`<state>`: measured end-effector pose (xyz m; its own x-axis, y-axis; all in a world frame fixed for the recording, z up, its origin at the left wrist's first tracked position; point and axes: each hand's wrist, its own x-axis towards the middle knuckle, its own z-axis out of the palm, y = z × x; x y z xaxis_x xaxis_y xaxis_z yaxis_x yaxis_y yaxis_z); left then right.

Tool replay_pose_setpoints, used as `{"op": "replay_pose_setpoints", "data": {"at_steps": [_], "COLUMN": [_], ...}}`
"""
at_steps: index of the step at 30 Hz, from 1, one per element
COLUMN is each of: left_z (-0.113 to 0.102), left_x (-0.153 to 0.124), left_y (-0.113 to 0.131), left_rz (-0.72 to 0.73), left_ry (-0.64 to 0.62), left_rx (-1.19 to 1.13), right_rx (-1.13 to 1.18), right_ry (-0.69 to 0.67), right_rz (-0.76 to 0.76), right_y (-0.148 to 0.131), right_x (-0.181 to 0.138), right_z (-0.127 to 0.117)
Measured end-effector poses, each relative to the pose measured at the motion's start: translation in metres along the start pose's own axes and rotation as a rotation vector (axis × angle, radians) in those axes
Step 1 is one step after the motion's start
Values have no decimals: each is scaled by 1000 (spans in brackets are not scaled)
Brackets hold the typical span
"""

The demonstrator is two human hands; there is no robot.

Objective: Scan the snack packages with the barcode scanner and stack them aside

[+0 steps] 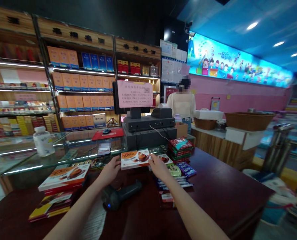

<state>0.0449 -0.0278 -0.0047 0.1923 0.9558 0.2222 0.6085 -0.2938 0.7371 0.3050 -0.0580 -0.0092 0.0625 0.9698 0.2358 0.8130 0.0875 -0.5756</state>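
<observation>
A white and orange Dove chocolate box [134, 159] is held above the counter, its printed front toward me. My left hand [111, 168] has its fingers at the box's left edge. At the right edge, my right hand [158, 166] grips the box with thumb and fingers. Below the hands lies a black barcode scanner [120, 195] with a blue light. To the left, another Dove box [65, 176] tops a stack over yellow and brown chocolate packs [52, 205]. Beside my right hand are blue candy packs [186, 169], a green pack [174, 170] and a pile of red and green packs [181, 148].
A cash register with a monitor [134, 95] stands behind the box. On the glass display counter [70, 145] are a white bottle [43, 141] and a mouse on a red pad [115, 133]. A person [182, 103] stands beyond the register. Shelves [83, 91] hold orange boxes.
</observation>
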Motion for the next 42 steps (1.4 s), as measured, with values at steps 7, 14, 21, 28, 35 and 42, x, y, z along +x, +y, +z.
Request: {"op": "replay_pose_setpoints", "data": {"at_steps": [7,14,21,28,35,42], "left_z": [-33,-43,-31,-15,-16,-13], "left_x": [-16,-36,-47,-52,-56,-62], "left_y": [-30,-48,-65,-76,-77,-80], "left_rz": [-21,9,14,17,52,59], "left_ry": [168,316,394,446,494,510], "left_rx": [-56,-55,-164,-321,-320,-278], "right_rx": [130,294,397,451,622,758], "right_ry": [7,62,86,42,40,87], "right_rz": [-99,-139,-145,-158,-251,-306], "right_y": [-28,-41,-44,-40,-39,-35], "right_x": [-1,-2,-5,-5,-4,-3], "right_z": [32,65,82,88,89,94]}}
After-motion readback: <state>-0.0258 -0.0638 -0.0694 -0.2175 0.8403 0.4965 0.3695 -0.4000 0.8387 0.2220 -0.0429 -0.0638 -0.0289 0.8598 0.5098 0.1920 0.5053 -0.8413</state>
